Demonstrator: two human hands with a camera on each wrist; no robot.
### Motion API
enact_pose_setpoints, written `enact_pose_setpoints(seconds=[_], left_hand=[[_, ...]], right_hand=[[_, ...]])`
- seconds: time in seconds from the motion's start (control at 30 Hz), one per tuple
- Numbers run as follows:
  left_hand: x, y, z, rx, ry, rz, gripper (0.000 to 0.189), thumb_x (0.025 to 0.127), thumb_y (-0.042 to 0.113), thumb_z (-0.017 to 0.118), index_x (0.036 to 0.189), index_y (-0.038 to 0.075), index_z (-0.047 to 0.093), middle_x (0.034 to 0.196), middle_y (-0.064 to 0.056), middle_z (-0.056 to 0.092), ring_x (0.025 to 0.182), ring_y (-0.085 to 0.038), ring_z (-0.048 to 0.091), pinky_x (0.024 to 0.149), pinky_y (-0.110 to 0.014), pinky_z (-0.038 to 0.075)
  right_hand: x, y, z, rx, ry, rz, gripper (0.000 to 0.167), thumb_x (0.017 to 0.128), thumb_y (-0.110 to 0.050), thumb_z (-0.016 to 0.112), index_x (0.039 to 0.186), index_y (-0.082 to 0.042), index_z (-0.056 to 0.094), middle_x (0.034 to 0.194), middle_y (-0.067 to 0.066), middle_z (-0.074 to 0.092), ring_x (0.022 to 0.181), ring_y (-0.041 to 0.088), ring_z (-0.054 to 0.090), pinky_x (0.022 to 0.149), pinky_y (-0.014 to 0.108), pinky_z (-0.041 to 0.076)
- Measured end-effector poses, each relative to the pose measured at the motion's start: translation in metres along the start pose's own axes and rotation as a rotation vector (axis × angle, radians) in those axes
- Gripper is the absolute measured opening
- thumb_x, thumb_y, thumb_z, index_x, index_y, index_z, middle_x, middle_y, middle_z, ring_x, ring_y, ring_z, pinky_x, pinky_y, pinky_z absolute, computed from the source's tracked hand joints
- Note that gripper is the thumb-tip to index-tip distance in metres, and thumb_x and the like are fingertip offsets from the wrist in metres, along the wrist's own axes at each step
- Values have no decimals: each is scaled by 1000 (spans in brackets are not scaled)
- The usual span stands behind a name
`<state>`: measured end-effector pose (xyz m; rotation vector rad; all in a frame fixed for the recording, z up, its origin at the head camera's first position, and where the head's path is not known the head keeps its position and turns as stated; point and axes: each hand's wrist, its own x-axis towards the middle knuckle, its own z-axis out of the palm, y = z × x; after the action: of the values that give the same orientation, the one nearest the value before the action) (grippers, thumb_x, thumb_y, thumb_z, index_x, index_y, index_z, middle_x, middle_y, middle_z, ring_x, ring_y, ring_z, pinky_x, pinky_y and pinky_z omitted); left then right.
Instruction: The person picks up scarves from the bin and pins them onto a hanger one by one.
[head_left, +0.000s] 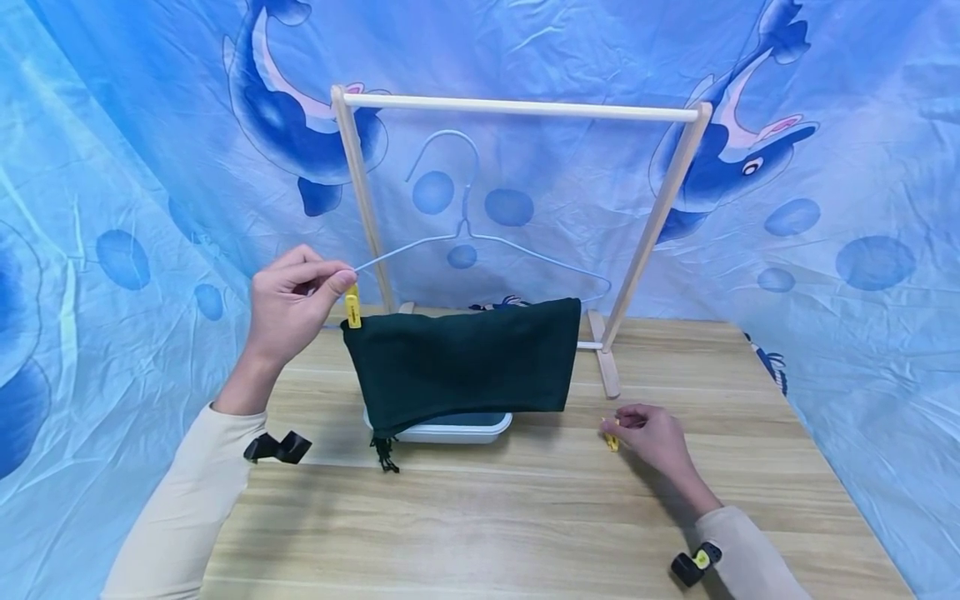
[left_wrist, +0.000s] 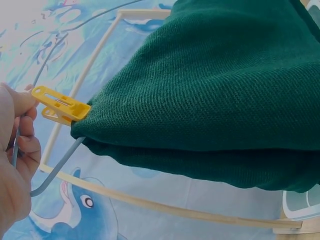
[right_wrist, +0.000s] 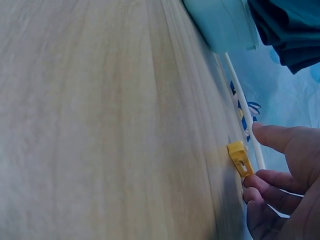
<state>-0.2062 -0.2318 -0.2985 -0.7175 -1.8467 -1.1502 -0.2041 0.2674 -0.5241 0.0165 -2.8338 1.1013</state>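
My left hand (head_left: 288, 304) grips the left end of a light blue wire hanger (head_left: 423, 242) above the table. A dark green fringed scarf (head_left: 465, 362) hangs folded over the hanger's lower bar. A yellow clothespin (left_wrist: 62, 105) bites the scarf's left corner, just beside the left thumb and fingers. Lower right, my right hand (head_left: 652, 442) is down by the tabletop at a second yellow clothespin (right_wrist: 240, 159). In the right wrist view its fingertips touch that clothespin's end while the thumb stands apart from it.
Behind the scarf stands a wooden rack with a white top rail (head_left: 517, 107). A white plastic tub (head_left: 457, 431) sits under the scarf, mostly hidden by it. Blue dolphin-print fabric (head_left: 810, 100) surrounds the wooden table (head_left: 525, 517) at the back and sides.
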Motion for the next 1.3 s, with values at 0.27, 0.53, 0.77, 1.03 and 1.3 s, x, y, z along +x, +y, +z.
enact_pose_setpoints(seconds=[0.27, 0.53, 0.77, 1.03, 1.3], left_hand=[[-1, -1, -1, -9, 5, -3, 6, 83, -10, 78, 89, -10, 77, 72, -6, 54, 66, -7, 42, 59, -19, 28], [-1, -1, -1, -21, 2, 3, 6, 85, -6, 79, 89, -9, 78, 72, -7, 55, 65, -7, 42, 58, -20, 28], [-1, -1, -4, -19, -7, 1, 6, 84, -9, 78, 90, -10, 78, 73, 0, 55, 66, -6, 42, 58, -19, 28], [-2, -2, -4, -28, 9, 0, 6, 84, -7, 79, 89, -10, 78, 72, -6, 55, 66, -7, 42, 58, -19, 28], [-2, -2, -4, -18, 7, 9, 6, 84, -8, 79, 89, -10, 78, 71, -7, 54, 65, -7, 41, 58, -19, 27]], right_hand=[[3, -3, 6, -34, -3, -31, 46, 80, -42, 88, 106, -7, 76, 90, 2, 72, 81, 15, 63, 69, 30, 50], [5, -6, 9, -68, -11, -60, 46, 78, -34, 90, 109, -3, 74, 85, 3, 66, 77, 17, 58, 66, 30, 46], [5, -6, 5, -78, -49, -97, 41, 83, -27, 87, 113, -3, 74, 89, 4, 67, 79, 17, 56, 66, 30, 45], [4, -14, -10, -72, -103, -197, 40, 88, -21, 82, 121, 1, 72, 98, 8, 66, 87, 21, 59, 71, 33, 50], [6, -27, -33, -61, -35, -345, 38, 85, -18, 85, 117, -1, 74, 94, 4, 70, 85, 20, 64, 67, 29, 54]])
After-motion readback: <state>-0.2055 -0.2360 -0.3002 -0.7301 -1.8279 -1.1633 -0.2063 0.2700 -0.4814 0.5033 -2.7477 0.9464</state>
